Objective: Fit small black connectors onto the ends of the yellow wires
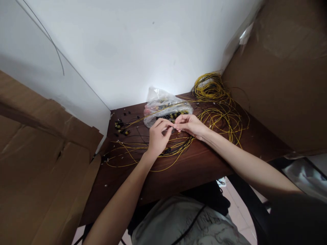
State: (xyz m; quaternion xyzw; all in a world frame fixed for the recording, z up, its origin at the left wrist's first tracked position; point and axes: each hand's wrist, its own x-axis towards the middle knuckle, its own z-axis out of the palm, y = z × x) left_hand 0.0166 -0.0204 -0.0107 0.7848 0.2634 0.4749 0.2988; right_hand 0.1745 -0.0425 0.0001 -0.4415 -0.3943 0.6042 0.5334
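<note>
Left hand (pixel 158 135) and right hand (pixel 192 126): fingers pinched close, can't tell on what. Yellow wires (pixel 182 147) look light, kinda springy; grab near an end.

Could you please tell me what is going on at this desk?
A person is sitting at a dark wooden table, the left hand and right hand meeting fingertip to fingertip over something too small to make out. Just beyond them lies a clear plastic bag with small black and yellow parts inside. Yellow and black wires lie coiled to the right, with more loose strands under the hands.
</note>
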